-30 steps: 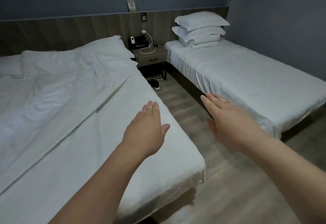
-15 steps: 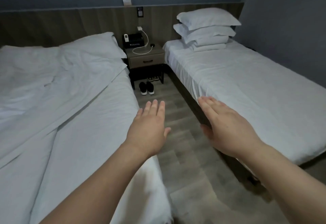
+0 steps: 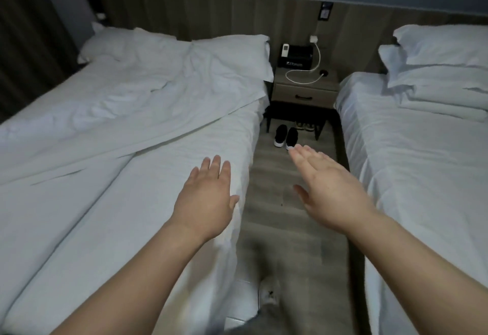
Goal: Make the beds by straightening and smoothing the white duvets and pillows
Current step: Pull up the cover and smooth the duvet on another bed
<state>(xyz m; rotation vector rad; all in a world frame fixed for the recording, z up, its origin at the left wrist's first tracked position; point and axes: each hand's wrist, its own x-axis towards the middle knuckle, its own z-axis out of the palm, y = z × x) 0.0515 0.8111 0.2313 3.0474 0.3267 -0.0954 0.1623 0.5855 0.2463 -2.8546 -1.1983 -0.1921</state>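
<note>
The left bed [image 3: 148, 202] carries a rumpled white duvet [image 3: 126, 102], bunched toward the head with its edge running diagonally across the sheet. Two white pillows [image 3: 232, 52] lie at its head, partly under the duvet. The right bed [image 3: 422, 165] has a smooth white cover and a stack of pillows [image 3: 443, 49] on folded bedding at its head. My left hand [image 3: 206, 197] hovers flat, fingers straight, over the left bed's right edge. My right hand [image 3: 330, 186] is stretched out flat above the aisle floor. Neither hand holds anything.
A narrow wood-floor aisle [image 3: 277, 176] runs between the beds. At its far end stands a nightstand [image 3: 306, 89] with a phone and a white cable. Black shoes [image 3: 286, 136] sit on the floor before it. My own shoe [image 3: 268, 292] shows below. A dark curtain [image 3: 29, 31] hangs at left.
The view has swung left and I have stepped into the aisle between the beds. The left bed now fills the left half. Both hands stay flat and empty.
</note>
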